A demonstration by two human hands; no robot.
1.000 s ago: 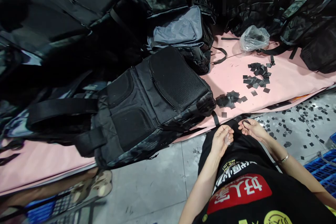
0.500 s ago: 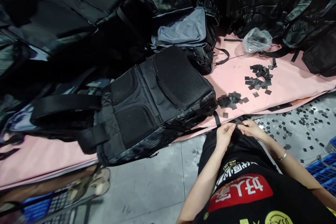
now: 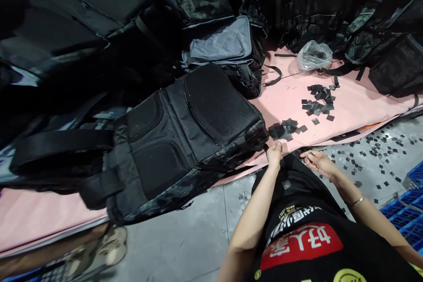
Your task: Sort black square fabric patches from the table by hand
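A black backpack (image 3: 198, 114) lies on its front on the pink-covered table, its padded mesh back facing up. At its near right corner my left hand (image 3: 275, 155) is closed, fingers pinched at the end of a short black strap (image 3: 266, 146); the grip is partly hidden. To the right, over my lap, my right hand (image 3: 319, 163) is closed with thumb and forefinger together on what looks like a small black square. A small grey square (image 3: 286, 183) shows against my dark clothing. Just beyond my left hand lies a pile of black squares (image 3: 284, 129).
More black squares (image 3: 319, 99) and a clear plastic bag (image 3: 314, 56) lie on the pink cover (image 3: 287, 90). An open bag with grey lining (image 3: 221, 44) and several dark bags stand behind. Squares litter the floor at right, near blue plastic pallets (image 3: 405, 216).
My hands have parted: the left moved forward and left to the strap by the backpack, the right stayed over my lap. A small square now shows on my clothing. The view shifted slightly.
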